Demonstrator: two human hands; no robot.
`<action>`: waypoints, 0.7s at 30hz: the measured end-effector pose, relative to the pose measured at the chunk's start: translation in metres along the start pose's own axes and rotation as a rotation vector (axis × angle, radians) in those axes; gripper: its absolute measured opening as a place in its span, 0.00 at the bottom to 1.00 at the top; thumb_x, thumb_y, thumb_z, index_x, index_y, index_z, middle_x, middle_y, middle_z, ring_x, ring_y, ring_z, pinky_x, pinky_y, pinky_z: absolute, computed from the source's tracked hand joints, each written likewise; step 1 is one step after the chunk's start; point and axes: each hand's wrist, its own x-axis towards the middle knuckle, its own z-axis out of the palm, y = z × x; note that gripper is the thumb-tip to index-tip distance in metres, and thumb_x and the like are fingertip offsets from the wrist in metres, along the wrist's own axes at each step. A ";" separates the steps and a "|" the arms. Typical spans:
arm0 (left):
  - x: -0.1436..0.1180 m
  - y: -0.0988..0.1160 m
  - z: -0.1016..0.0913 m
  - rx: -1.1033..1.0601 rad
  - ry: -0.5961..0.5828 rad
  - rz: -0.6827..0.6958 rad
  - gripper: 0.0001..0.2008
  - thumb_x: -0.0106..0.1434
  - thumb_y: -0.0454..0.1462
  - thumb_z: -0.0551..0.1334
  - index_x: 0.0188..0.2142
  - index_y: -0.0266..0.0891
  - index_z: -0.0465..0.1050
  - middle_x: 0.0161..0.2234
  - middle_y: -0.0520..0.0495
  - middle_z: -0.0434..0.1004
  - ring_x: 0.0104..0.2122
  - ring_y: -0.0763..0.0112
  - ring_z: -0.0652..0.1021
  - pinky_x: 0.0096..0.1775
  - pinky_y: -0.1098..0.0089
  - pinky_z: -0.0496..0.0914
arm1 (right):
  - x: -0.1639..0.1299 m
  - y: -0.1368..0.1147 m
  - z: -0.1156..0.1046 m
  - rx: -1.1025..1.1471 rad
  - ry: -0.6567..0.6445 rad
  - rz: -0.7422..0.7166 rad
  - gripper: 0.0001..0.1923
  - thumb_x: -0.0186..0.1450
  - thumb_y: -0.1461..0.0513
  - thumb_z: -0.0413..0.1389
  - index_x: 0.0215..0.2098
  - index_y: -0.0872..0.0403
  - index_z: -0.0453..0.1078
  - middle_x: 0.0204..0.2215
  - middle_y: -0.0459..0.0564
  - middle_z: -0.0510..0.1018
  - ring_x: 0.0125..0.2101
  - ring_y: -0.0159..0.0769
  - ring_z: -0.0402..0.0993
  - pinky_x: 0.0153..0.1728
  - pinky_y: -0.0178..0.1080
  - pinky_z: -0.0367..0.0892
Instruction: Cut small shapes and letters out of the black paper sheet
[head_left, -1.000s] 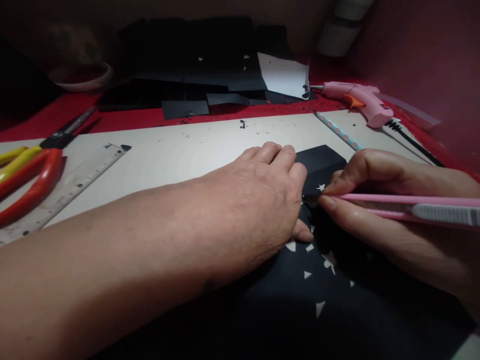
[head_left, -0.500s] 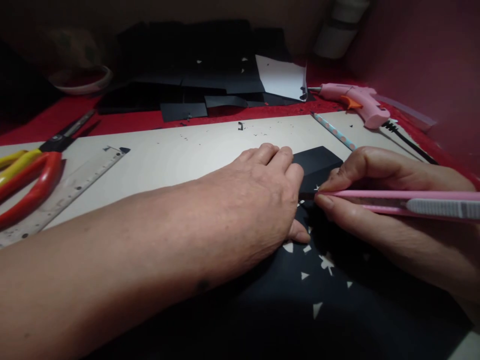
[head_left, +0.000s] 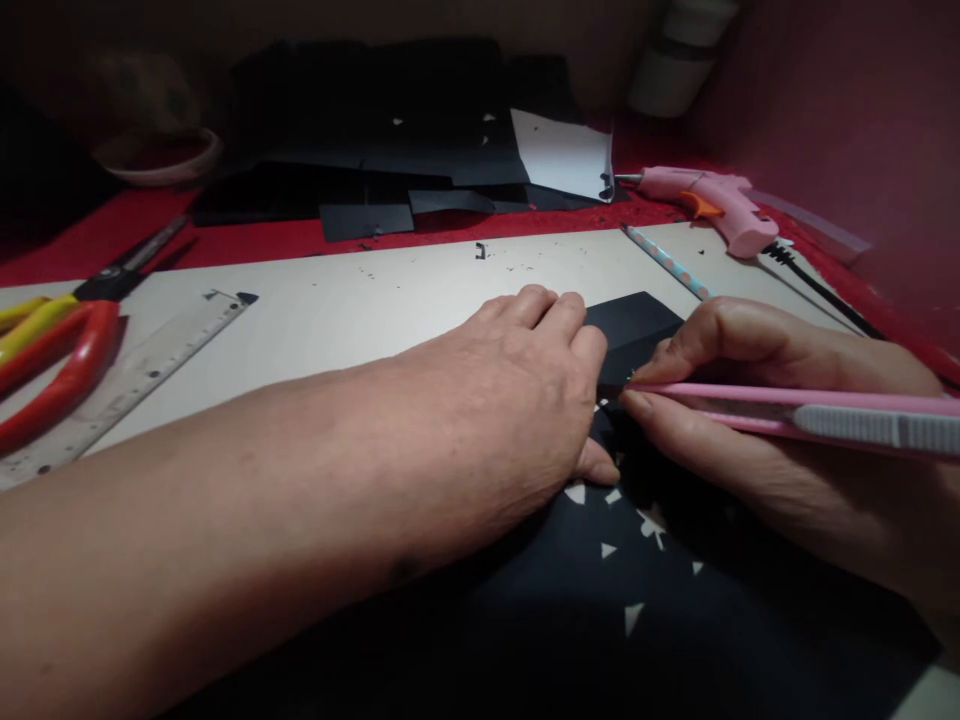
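A black paper sheet (head_left: 675, 640) lies in front of me, dotted with small pale triangles, petals and other little shapes. They look like cut-outs. Pressed down on its upper part is my left hand (head_left: 536, 380), palm down, thumb apart from the bent fingers, whose tips are hidden. My right hand (head_left: 720, 370) is closed around a pink utility knife (head_left: 735, 395) with a grey ribbed slider, pinching it close to the blade end. The blade meets the paper just right of my left fingers, beside a few small pale openings; its very tip is hard to make out.
Scissors (head_left: 82, 340) with red and yellow handles and a clear ruler (head_left: 150, 380) lie at left. A dotted pencil (head_left: 664, 260) and a pink glue gun (head_left: 705, 200) are at back right. Black paper pieces (head_left: 360, 110) pile up behind the white board (head_left: 375, 300).
My right hand and the knife have shifted slightly left and down, the knife's rear end dipping a little. My left hand stays in place on the black paper.
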 end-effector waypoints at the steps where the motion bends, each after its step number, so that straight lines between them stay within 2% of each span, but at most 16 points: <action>1: 0.000 0.000 0.000 -0.001 0.000 0.001 0.46 0.67 0.66 0.61 0.65 0.28 0.68 0.69 0.25 0.64 0.70 0.33 0.64 0.67 0.46 0.63 | -0.001 0.000 -0.001 -0.001 0.002 -0.005 0.13 0.62 0.46 0.67 0.38 0.43 0.78 0.24 0.47 0.77 0.29 0.44 0.79 0.20 0.39 0.69; 6: 0.002 0.001 0.000 -0.021 -0.001 -0.014 0.46 0.67 0.64 0.63 0.67 0.27 0.67 0.69 0.25 0.64 0.71 0.36 0.63 0.68 0.47 0.61 | -0.002 0.003 -0.003 -0.070 -0.015 -0.059 0.08 0.64 0.51 0.66 0.34 0.45 0.76 0.23 0.45 0.78 0.24 0.37 0.75 0.18 0.36 0.65; 9: 0.003 0.002 -0.001 -0.027 -0.002 -0.019 0.47 0.66 0.65 0.64 0.67 0.27 0.67 0.71 0.23 0.62 0.71 0.33 0.62 0.68 0.45 0.61 | -0.002 0.003 -0.002 -0.125 -0.026 -0.082 0.08 0.66 0.54 0.64 0.31 0.45 0.74 0.23 0.42 0.79 0.21 0.32 0.70 0.17 0.34 0.62; 12: 0.003 0.003 -0.003 -0.025 -0.007 -0.025 0.47 0.67 0.64 0.64 0.67 0.26 0.67 0.72 0.21 0.60 0.72 0.31 0.61 0.68 0.44 0.61 | -0.002 0.002 -0.001 -0.149 -0.013 -0.078 0.08 0.66 0.54 0.64 0.31 0.45 0.73 0.23 0.42 0.80 0.21 0.31 0.71 0.17 0.32 0.62; 16: 0.003 0.004 -0.003 -0.017 -0.019 -0.040 0.48 0.67 0.65 0.63 0.67 0.26 0.66 0.73 0.20 0.58 0.73 0.30 0.60 0.69 0.44 0.60 | 0.000 0.001 0.003 -0.126 0.022 -0.051 0.07 0.63 0.56 0.65 0.28 0.45 0.73 0.21 0.41 0.79 0.19 0.29 0.69 0.16 0.30 0.60; 21: 0.003 0.004 -0.002 0.000 -0.013 -0.032 0.47 0.67 0.66 0.61 0.67 0.28 0.66 0.73 0.22 0.59 0.73 0.31 0.61 0.69 0.45 0.61 | 0.004 0.000 0.008 -0.077 0.072 -0.009 0.08 0.56 0.58 0.66 0.23 0.47 0.73 0.17 0.42 0.77 0.17 0.28 0.67 0.14 0.30 0.57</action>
